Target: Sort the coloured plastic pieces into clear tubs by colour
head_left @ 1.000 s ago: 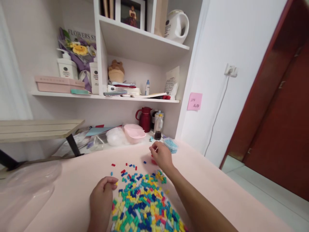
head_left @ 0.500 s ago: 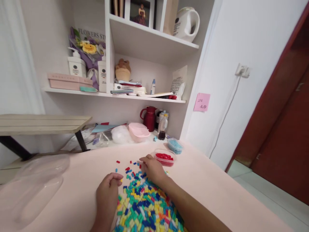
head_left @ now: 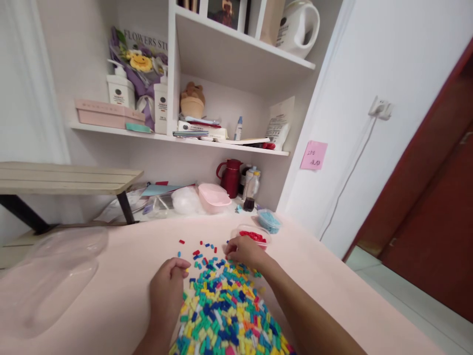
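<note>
A spread pile of small coloured plastic bricks (head_left: 221, 305), mostly green, blue and yellow, covers the middle of the pink tabletop (head_left: 125, 281). My left hand (head_left: 166, 283) rests at the pile's left edge with its fingers curled together. A yellow bit shows at its fingertips, and I cannot tell if it is gripped. My right hand (head_left: 246, 251) is at the pile's far edge, thumb and fingers pinched down by the bricks. What lies between those fingers is hidden. Just behind it stands a clear tub of red bricks (head_left: 254, 234), partly covered by the hand.
A tub of light blue pieces (head_left: 269, 221) stands behind the red one. Clear empty containers (head_left: 62, 276) lie at left. Farther back are a pink box (head_left: 214, 197), a dark red jug (head_left: 231, 177) and a bottle (head_left: 251, 192). A wooden stand (head_left: 70, 178) rises at back left.
My right hand has drawn right and its fingers have curled in, away from the loose blue and red bricks. My left hand stays at the pile's edge. The view has shifted slightly.
</note>
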Tool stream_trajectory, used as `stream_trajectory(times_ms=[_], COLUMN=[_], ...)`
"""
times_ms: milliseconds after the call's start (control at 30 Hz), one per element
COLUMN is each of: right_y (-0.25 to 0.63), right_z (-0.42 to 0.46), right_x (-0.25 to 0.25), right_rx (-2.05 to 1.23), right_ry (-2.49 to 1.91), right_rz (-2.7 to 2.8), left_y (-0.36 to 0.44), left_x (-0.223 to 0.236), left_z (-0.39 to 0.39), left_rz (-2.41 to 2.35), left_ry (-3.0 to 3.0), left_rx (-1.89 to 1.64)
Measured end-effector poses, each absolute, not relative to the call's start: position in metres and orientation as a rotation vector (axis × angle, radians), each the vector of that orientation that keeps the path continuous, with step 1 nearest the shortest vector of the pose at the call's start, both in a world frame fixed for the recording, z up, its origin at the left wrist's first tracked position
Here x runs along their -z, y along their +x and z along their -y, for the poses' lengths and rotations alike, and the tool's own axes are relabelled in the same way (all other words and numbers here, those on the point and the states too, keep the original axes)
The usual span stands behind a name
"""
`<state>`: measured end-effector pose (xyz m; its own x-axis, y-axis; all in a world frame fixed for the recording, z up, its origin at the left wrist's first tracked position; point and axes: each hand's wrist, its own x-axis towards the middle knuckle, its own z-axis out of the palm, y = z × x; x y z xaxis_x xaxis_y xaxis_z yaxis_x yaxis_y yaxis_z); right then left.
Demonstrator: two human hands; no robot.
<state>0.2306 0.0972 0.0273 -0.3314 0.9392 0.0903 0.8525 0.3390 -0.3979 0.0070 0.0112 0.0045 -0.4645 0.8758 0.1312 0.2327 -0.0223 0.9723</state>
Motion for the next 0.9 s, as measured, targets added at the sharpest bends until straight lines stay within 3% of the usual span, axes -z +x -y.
stream_trajectory(times_ms=[567,900], right_y=[0.209,0.208], right_z=[-0.086,-0.088], right_x=[-0.017,-0.013], right_rx=[-0.129,-0.237], right_ry=[-1.418,-1.354], right_rz=[2.474,2.415], left_y=[0.008,0.008], left_x=[-0.004,-0.007], left_z=[-0.011,-0.011], left_rz=[-1.718,-1.715], left_ry=[1.174,1.195], left_rx=[-1.532,-1.509])
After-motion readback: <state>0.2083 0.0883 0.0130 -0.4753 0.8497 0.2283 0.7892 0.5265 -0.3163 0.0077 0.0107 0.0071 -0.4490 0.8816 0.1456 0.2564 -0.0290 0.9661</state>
